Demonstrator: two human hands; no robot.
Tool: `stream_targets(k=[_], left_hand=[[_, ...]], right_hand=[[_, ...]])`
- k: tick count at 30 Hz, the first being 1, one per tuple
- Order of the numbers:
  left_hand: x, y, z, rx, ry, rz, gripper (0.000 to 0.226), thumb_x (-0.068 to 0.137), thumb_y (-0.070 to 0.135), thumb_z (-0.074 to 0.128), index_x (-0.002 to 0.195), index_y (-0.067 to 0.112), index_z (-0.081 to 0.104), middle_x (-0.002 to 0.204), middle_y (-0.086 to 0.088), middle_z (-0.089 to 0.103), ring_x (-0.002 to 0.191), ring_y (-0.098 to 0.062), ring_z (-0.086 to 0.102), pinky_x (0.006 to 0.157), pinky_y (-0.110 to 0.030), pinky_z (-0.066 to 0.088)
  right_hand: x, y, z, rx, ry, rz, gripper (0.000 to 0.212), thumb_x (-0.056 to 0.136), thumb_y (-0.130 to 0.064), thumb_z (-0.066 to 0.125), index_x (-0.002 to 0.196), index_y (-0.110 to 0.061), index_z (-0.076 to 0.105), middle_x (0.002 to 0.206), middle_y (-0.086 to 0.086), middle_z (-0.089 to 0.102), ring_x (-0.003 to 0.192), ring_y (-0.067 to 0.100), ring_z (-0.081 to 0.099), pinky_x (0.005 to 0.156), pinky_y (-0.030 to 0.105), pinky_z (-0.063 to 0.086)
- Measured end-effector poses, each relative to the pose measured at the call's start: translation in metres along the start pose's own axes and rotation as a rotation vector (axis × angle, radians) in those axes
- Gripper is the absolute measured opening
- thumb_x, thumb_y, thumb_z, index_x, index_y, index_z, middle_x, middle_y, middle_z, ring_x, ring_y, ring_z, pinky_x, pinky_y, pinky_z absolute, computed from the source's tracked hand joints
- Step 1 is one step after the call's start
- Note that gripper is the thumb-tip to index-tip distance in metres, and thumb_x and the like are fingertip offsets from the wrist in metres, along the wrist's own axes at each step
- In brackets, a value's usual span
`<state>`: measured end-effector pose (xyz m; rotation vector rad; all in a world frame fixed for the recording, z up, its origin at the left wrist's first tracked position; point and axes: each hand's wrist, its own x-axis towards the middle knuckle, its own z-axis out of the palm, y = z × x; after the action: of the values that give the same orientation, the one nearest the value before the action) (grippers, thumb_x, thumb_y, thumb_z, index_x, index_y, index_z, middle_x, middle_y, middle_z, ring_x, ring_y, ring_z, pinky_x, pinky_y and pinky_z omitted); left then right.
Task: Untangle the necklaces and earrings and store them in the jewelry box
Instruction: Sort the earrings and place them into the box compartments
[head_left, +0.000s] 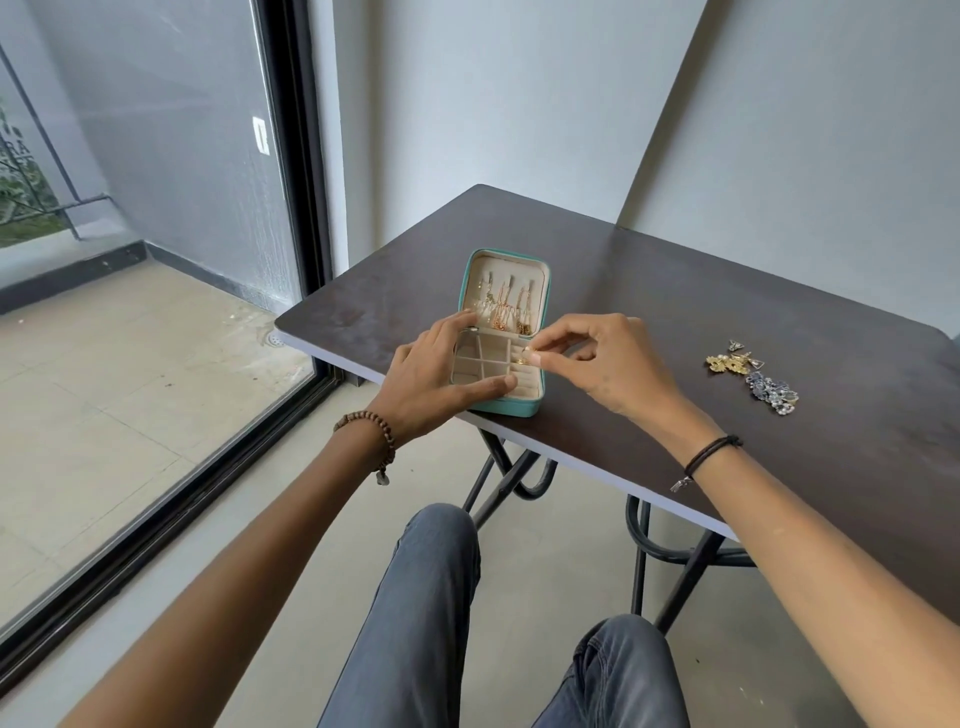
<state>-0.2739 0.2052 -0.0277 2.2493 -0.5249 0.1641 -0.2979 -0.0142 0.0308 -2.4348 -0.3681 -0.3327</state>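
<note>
Right now the right hand (597, 358) pinches a small gold earring (525, 354) between thumb and forefinger, holding it just over the ridged section on the right side of the jewelry box (511, 408). Across from it the left hand (441, 374) lies spread wide on the box's left side, fingers fairly straight, thumb resting along the near rim and fingertips reaching up by the hinge; it covers part of the small compartments. The teal box sits at the near edge of the dark counter (675, 291), its lid (540, 270) thrown back, with thin gold necklaces (506, 312) hanging in a row inside it. Off to the right, well apart from both hands, a heap of loose earrings (753, 376) lies on the counter, gold pieces farther back and silvery-blue ones nearer. A glass door (156, 208) runs along the left.
</note>
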Motion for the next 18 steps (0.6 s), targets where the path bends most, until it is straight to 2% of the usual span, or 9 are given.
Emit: stream_targets(k=[5, 12, 18], left_hand=[[0.0001, -0.0006, 0.0015, -0.005, 0.001, -0.012, 0.092, 0.071, 0.077, 0.057, 0.145, 0.027, 0.032, 0.147, 0.006, 0.042, 0.127, -0.011, 0.043, 0.111, -0.048, 0.033], [0.001, -0.0013, 0.0016, -0.005, 0.013, -0.002, 0.088, 0.075, 0.072, 0.062, 0.145, 0.027, 0.033, 0.147, 0.007, 0.041, 0.129, -0.01, 0.042, 0.113, -0.044, 0.029], [0.001, -0.0016, 0.0026, -0.007, 0.002, -0.015, 0.093, 0.072, 0.076, 0.059, 0.146, 0.026, 0.032, 0.148, 0.006, 0.041, 0.129, -0.011, 0.041, 0.113, -0.047, 0.03]], right_hand=[[-0.0026, 0.0022, 0.0012, -0.016, -0.028, 0.006, 0.012, 0.085, -0.023, 0.08, 0.097, -0.022, 0.08, 0.093, -0.012, 0.075, 0.074, -0.011, 0.065, 0.067, 0.006, 0.048], [-0.004, -0.0017, 0.0023, -0.032, -0.045, -0.014, 0.012, 0.086, -0.02, 0.079, 0.098, -0.019, 0.08, 0.092, -0.01, 0.074, 0.069, -0.017, 0.06, 0.063, 0.003, 0.043], [-0.0054, -0.0033, 0.004, -0.075, -0.068, -0.036, 0.014, 0.086, -0.022, 0.079, 0.099, -0.018, 0.08, 0.093, -0.009, 0.073, 0.07, -0.02, 0.057, 0.062, 0.002, 0.041]])
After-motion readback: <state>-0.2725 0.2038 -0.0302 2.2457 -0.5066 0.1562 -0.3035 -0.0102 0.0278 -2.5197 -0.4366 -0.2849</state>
